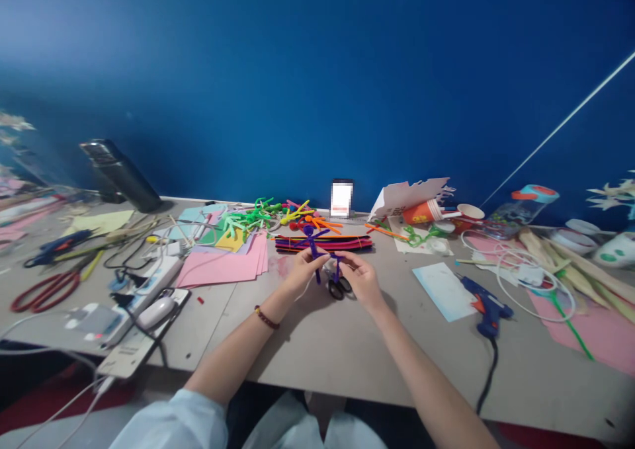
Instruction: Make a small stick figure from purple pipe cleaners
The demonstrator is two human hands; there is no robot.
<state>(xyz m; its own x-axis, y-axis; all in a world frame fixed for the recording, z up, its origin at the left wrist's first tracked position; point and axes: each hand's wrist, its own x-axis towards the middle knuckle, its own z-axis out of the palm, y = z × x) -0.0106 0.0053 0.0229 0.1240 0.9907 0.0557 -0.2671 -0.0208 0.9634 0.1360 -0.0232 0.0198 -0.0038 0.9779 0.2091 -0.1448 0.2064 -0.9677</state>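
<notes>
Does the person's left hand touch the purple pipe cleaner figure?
Touching. The head view shows the left hand pinching the purple pipe cleaner figure between its fingers, with no gap.

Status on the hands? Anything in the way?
Left hand and right hand pinching a purple pipe-cleaner figure. Black-handled scissors lying directly beneath the hands.

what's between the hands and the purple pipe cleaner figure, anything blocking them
Nothing visible: the left hand and right hand are already on the purple pipe-cleaner figure. The black-handled scissors lie on the table below the hands, not between them and the figure.
</notes>
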